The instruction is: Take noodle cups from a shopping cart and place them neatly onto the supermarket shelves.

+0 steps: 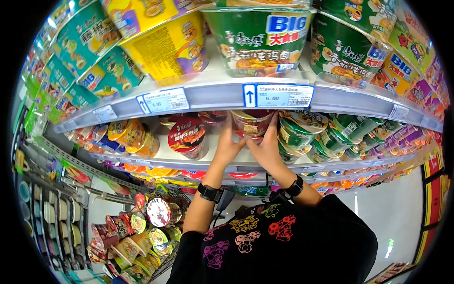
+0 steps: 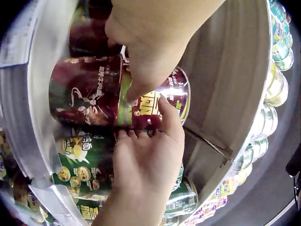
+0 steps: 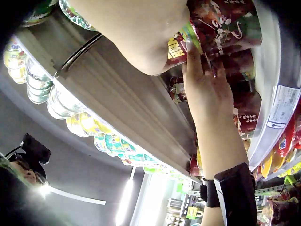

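Observation:
A dark red noodle cup [image 1: 252, 124] is on the lower shelf, under the price-tag rail, between both hands. My left hand [image 1: 228, 144] grips its left side and my right hand [image 1: 266, 149] its right side, thumbs close together at the front. In the left wrist view, the right hand [image 2: 153, 157] has its fingers along the side of the cup [image 2: 150, 102], which stands end to end with another dark red cup [image 2: 84, 90]. The right wrist view shows the left hand [image 3: 207, 84] against the cup [image 3: 178, 49]; some fingertips are hidden.
Green cups [image 1: 302, 125] are stacked right of the hands, and a red-lidded cup [image 1: 187, 136] stands to the left. The upper shelf rail [image 1: 213, 100] runs close above the hands. A cart filled with noodle cups [image 1: 127, 248] is at the lower left.

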Available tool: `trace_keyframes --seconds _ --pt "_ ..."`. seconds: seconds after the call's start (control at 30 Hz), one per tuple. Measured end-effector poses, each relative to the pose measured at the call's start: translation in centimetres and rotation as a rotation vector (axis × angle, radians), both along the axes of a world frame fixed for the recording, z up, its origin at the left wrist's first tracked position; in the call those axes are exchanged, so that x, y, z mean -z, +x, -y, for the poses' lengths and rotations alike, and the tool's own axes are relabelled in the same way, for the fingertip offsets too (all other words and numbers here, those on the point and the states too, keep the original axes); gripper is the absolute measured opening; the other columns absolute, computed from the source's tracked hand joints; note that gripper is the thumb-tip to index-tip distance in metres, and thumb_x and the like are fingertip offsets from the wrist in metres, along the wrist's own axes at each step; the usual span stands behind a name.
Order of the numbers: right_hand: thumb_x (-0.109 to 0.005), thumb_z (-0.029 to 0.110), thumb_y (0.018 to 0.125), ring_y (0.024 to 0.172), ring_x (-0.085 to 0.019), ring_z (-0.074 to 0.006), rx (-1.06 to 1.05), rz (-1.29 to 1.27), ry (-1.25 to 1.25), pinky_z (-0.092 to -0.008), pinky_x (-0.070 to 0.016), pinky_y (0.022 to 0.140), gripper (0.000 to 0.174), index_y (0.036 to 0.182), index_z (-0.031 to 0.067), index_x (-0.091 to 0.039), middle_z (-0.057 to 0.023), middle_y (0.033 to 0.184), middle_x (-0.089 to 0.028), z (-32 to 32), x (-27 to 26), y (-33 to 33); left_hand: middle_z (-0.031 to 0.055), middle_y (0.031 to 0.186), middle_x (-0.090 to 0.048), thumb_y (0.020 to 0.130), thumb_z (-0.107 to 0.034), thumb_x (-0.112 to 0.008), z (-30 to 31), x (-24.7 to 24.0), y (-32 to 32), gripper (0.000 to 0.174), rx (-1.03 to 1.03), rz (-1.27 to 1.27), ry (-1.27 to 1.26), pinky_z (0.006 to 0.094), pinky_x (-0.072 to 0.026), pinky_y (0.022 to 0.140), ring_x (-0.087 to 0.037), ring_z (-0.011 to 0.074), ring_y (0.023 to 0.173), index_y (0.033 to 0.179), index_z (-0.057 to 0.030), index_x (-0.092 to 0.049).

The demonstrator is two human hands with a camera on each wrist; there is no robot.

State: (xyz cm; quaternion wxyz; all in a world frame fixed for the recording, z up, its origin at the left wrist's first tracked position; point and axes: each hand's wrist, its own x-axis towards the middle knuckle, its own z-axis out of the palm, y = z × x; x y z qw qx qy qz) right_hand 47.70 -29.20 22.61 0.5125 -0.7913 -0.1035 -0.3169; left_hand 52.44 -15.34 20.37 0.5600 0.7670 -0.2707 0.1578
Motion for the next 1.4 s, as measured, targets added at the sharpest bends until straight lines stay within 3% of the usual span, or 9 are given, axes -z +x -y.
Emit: trace_keyframes --seconds 0.13,0.17,0.27,0.4,0.7,1.0,1.17,1.3,1.4 --pt "-0.067 0.013 0.075 0.131 -0.03 -0.0439 -0.014 -0.027 -0.072 -0.043 -0.0259 0.109 0.098 0.142 -0.012 0.001 -0.0352 0.14 -0.022 -0.1 -1.2 -1.7 0.0272 0.137 -0.04 0.079 -0.008 -0.067 -0.5 -0.9 -2.0 0.083 -0.11 0.086 0.049 0.0372 -0.0344 0.103 -0.043 0.0342 0.126 0.145 0.0044 -0.018" --pt "-0.067 0.013 0.076 0.133 -0.028 -0.0428 -0.061 -0.037 -0.045 -0.0422 -0.0256 0.109 0.098 0.143 -0.0109 0.002 -0.0345 0.143 -0.019 -0.2 -1.8 -2.4 0.0215 0.145 -0.036 0.084 -0.006 -0.062 -1.0 -1.4 -3.1 0.079 -0.1 -0.015 0.039 0.037 -0.0299 0.107 -0.037 0.0277 0.134 0.147 0.0005 -0.015" --pt "-0.068 0.014 0.076 0.136 -0.023 -0.0428 -0.055 -0.053 -0.07 -0.0422 -0.0209 0.112 0.1 0.144 -0.0089 0.002 -0.0339 0.147 -0.013 -0.8 -0.2 -3.3 0.0271 0.139 -0.04 0.085 -0.01 -0.062 -2.0 -0.6 -4.8 0.074 -0.134 -0.131 -0.014 0.0369 -0.0314 0.106 -0.039 0.0347 0.131 0.144 0.0053 -0.02" --pt "-0.069 0.014 0.076 0.14 -0.015 -0.0405 -0.054 -0.047 -0.127 -0.0427 -0.0155 0.114 0.101 0.145 -0.0064 0.002 -0.0297 0.151 -0.009 -2.3 0.6 -5.3 0.0259 0.137 -0.043 0.085 -0.009 -0.06 -3.4 -0.8 -8.3 0.07 -0.126 -0.112 -0.142 0.036 -0.0312 0.106 -0.041 0.0329 0.13 0.144 0.0017 -0.023" --pt "-0.061 0.005 0.081 0.141 -0.016 -0.0352 -0.17 -0.121 -0.087 -0.0455 -0.0199 0.113 0.087 0.147 -0.0023 -0.005 -0.026 0.151 -0.012 -8.6 3.1 -11.0 0.0186 0.138 -0.046 0.086 -0.006 -0.057 -9.6 1.0 -16.4 0.068 -0.32 -0.044 -0.253 0.0341 -0.033 0.105 -0.044 0.0273 0.129 0.145 -0.0037 -0.023" --pt "-0.058 0.003 0.079 0.141 -0.015 -0.0361 -0.534 -0.202 -0.045 -0.045 -0.0151 0.114 0.086 0.147 -0.002 -0.007 -0.0237 0.152 -0.013 -19.3 5.3 -18.2 0.0158 0.136 -0.048 0.085 -0.007 -0.055 -19.1 3.9 -28.6 0.06 -0.643 -0.281 -0.316 0.0351 -0.0375 0.1 -0.046 0.0243 0.126 0.14 -0.0054 -0.031" --pt "-0.059 0.01 0.081 0.14 -0.019 -0.0361 -0.783 -0.173 -0.191 -0.0451 -0.0162 0.113 0.084 0.148 -0.0007 -0.008 -0.0234 0.151 -0.018 -22.9 7.0 -21.8 0.0166 0.126 -0.055 0.086 -0.008 -0.057 -21.7 9.1 -33.0 0.047 -0.806 -0.305 -0.808 0.0373 -0.0405 0.097 -0.05 0.0264 0.121 0.129 -0.0005 -0.04" --pt "-0.059 0.014 0.082 0.137 -0.025 -0.0395 -0.87 -0.152 -0.413 -0.0448 -0.0201 0.112 0.076 0.144 -0.003 -0.019 -0.0268 0.146 -0.027 -22.7 8.1 -22.8 0.0185 0.123 -0.054 0.083 -0.009 -0.061 -20.6 10.8 -37.5 0.047 -1.049 -0.351 -0.5 0.0361 -0.04 0.099 -0.051 0.0298 0.119 0.126 0.0008 -0.044" --pt "-0.058 0.017 0.083 0.134 -0.03 -0.0403 -0.949 -0.236 -0.526 -0.0451 -0.0233 0.11 0.069 0.141 -0.005 -0.027 -0.028 0.142 -0.034 -21.2 10.4 -23.0 0.0145 0.125 -0.055 0.083 -0.009 -0.061 -18.0 11.4 -39.9 0.05 -1.084 -0.419 -0.339 0.0353 -0.0451 0.091 -0.052 0.0246 0.117 0.129 -0.002 -0.043"
